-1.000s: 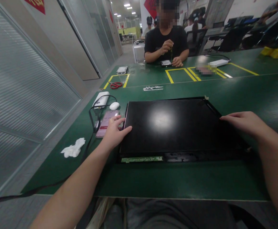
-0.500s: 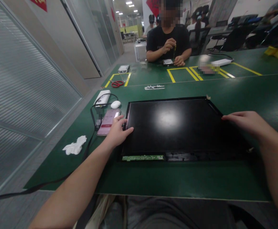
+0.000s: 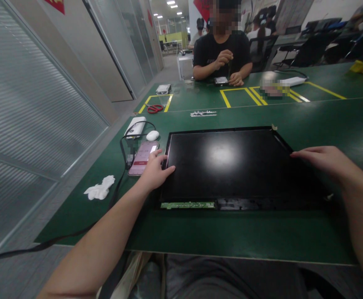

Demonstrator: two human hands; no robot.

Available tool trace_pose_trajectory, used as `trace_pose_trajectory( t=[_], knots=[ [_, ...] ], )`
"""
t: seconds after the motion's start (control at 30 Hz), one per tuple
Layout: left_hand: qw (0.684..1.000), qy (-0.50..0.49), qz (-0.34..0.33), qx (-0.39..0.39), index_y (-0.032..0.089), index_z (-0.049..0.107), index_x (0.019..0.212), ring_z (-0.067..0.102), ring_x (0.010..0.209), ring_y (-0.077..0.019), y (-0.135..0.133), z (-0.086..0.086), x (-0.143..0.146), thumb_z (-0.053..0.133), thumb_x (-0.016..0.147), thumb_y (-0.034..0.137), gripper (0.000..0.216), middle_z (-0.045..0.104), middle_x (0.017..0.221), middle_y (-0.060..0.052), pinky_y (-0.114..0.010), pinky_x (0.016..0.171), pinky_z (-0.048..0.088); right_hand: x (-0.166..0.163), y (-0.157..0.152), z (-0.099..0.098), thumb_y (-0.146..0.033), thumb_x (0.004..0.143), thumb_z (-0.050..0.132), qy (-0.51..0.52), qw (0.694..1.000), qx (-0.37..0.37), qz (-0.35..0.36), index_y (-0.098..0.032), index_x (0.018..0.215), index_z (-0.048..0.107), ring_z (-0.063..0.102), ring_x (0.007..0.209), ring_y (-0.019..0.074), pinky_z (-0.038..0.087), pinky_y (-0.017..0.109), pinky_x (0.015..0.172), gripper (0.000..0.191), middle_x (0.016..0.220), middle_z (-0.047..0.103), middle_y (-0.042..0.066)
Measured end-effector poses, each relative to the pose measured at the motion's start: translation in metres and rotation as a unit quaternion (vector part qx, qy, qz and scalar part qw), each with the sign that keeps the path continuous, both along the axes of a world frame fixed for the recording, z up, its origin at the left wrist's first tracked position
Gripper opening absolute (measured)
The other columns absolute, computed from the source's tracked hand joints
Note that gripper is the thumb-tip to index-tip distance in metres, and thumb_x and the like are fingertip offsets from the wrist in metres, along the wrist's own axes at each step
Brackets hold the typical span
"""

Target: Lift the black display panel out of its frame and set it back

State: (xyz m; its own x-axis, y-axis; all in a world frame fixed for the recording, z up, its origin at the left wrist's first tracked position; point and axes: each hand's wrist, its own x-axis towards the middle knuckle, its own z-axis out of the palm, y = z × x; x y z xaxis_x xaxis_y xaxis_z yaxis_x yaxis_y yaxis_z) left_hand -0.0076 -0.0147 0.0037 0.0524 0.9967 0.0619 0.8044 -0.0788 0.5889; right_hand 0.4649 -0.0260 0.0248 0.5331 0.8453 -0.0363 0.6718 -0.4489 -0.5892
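Observation:
A flat black display panel (image 3: 231,166) lies face up on the green table in front of me. Along its near edge a strip of green circuit board (image 3: 187,205) is exposed on the left half. My left hand (image 3: 156,171) grips the panel's left edge, thumb over the face and fingers along the outer side. At the right edge, my right hand (image 3: 321,160) pinches the rim with its fingertips; the fingers underneath are partly hidden. Small tan tabs of tape show at the panel's right corners.
Left of the panel are a phone (image 3: 143,158), a white earbud case (image 3: 152,135), a white power bank (image 3: 136,127) with a black cord, and crumpled tissue (image 3: 99,187). Beyond lie red-handled scissors (image 3: 155,109) and a screw strip (image 3: 203,113). A person (image 3: 221,54) works opposite.
The whole view has shifted very slightly. Both hands keep their places on the panel, which has not visibly moved on the table.

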Motion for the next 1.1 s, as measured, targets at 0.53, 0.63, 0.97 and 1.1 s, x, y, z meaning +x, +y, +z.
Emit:
trace_pose_trajectory(
  t=[0.53, 0.63, 0.97, 1.1],
  knots=[
    [0.999, 0.016, -0.019, 0.022, 0.015, 0.065, 0.112, 0.040, 0.140, -0.0342, 0.001, -0.002, -0.001, 0.069, 0.078, 0.032, 0.039, 0.042, 0.144, -0.017, -0.049, 0.110, 0.043, -0.005, -0.002, 0.003, -0.043, 0.048, 0.055, -0.025, 1.000, -0.002, 0.013, -0.021, 0.063, 0.064, 0.053, 0.077, 0.0216, 0.035, 0.033, 0.072, 0.028, 0.072, 0.062, 0.005],
    [0.999, 0.020, -0.024, 0.025, 0.014, 0.065, 0.112, 0.040, 0.139, -0.0350, 0.001, -0.001, -0.001, 0.069, 0.078, 0.033, 0.039, 0.043, 0.144, -0.017, -0.050, 0.111, 0.041, -0.005, -0.001, 0.003, -0.043, 0.049, 0.055, -0.034, 0.999, -0.007, 0.014, -0.022, 0.062, 0.064, 0.053, 0.079, 0.0226, 0.035, 0.034, 0.072, 0.026, 0.073, 0.062, 0.005],
    [0.996, 0.048, -0.054, 0.061, 0.019, 0.062, 0.121, 0.040, 0.139, -0.0352, -0.001, 0.000, 0.002, 0.068, 0.079, 0.028, 0.044, 0.045, 0.141, -0.014, -0.054, 0.117, 0.032, -0.003, -0.001, 0.002, -0.044, 0.049, 0.055, -0.054, 0.998, -0.011, 0.014, -0.022, 0.061, 0.064, 0.054, 0.077, 0.0231, 0.036, 0.034, 0.070, 0.026, 0.071, 0.062, 0.004],
    [0.989, 0.057, -0.071, 0.115, 0.019, 0.059, 0.127, 0.035, 0.142, -0.0345, -0.009, 0.009, 0.007, 0.071, 0.079, 0.029, 0.050, 0.038, 0.147, -0.015, -0.053, 0.117, 0.030, -0.005, -0.002, 0.005, -0.043, 0.052, 0.053, -0.059, 0.998, -0.022, 0.018, -0.022, 0.062, 0.064, 0.053, 0.076, 0.0220, 0.036, 0.033, 0.069, 0.027, 0.071, 0.062, 0.004]
  ],
)
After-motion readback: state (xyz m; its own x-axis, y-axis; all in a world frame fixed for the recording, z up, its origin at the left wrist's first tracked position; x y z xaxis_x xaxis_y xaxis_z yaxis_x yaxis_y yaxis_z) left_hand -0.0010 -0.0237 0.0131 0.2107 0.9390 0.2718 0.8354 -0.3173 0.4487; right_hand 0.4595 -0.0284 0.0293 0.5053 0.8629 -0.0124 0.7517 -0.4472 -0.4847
